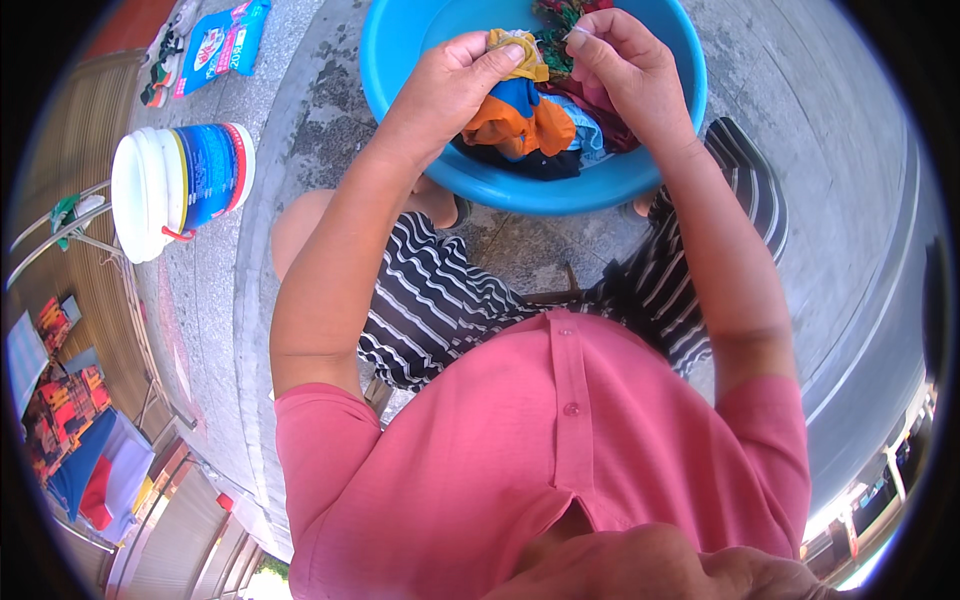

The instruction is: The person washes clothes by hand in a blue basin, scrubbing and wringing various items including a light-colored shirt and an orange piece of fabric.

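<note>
My left hand (465, 79) grips a bunched yellow cloth (529, 54) with pale, frayed-looking bits, its thumb pressed on top. To its right, my right hand (626, 71) has thumb and forefinger pinched together on a small pale scrap (577, 31), too small to identify. Both hands are over a large blue plastic basin (517, 196). In the basin below them lies a heap of clothes: an orange cloth (517, 124) with a blue part, a light blue cloth (589, 131), a dark cloth (551, 163), a dark red cloth (619, 131) and a green patterned cloth (553, 56).
A white bucket (142, 195) with a blue label lies on its side at left on the concrete ground (300, 142). Beyond it are a blue detergent bag (225, 46) and shoes (161, 64). Laundry (71, 420) hangs on a metal rack (60, 232) at far left. My knees flank the basin.
</note>
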### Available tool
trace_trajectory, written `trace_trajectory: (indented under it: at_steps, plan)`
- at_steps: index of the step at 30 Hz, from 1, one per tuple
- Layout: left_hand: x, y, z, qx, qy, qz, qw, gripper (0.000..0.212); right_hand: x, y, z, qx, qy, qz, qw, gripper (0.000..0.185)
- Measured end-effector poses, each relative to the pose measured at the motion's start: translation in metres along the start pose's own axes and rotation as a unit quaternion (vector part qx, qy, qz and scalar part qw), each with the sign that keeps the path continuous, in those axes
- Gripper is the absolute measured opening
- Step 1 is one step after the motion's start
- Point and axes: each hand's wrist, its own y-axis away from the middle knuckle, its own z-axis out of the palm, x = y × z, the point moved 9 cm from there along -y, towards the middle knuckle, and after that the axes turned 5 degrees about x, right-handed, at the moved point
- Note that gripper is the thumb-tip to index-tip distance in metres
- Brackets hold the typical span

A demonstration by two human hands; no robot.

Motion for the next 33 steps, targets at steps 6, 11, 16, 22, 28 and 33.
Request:
trace_trajectory:
  at_steps: [6, 11, 16, 22, 28, 33]
  plan:
    - [0.001, 0.001, 0.001, 0.0, -0.009, 0.001, 1.0, 0.033, -0.016, 0.012, 0.025, -0.059, 0.087, -0.129, 0.986, 0.013]
    - [-0.006, -0.002, 0.001, -0.012, -0.003, -0.01, 1.0, 0.032, -0.028, 0.015, 0.026, -0.056, 0.217, -0.171, 0.959, 0.013]
    - [0.003, 0.001, 0.003, -0.005, -0.012, 0.023, 1.0, 0.027, -0.013, 0.01, 0.021, -0.036, 0.105, -0.137, 0.984, 0.006]
    - [0.001, 0.005, 0.001, -0.028, -0.002, -0.011, 1.0, 0.032, -0.006, 0.003, -0.002, -0.006, 0.037, -0.045, 0.998, 0.012]
    - [0.004, 0.005, 0.004, -0.034, -0.033, 0.012, 0.999, 0.031, -0.026, 0.015, 0.024, -0.057, 0.13, -0.156, 0.977, 0.012]
    - [0.008, 0.006, 0.006, -0.041, -0.084, 0.009, 0.996, 0.03, -0.017, 0.012, 0.021, -0.07, 0.151, -0.141, 0.976, 0.012]
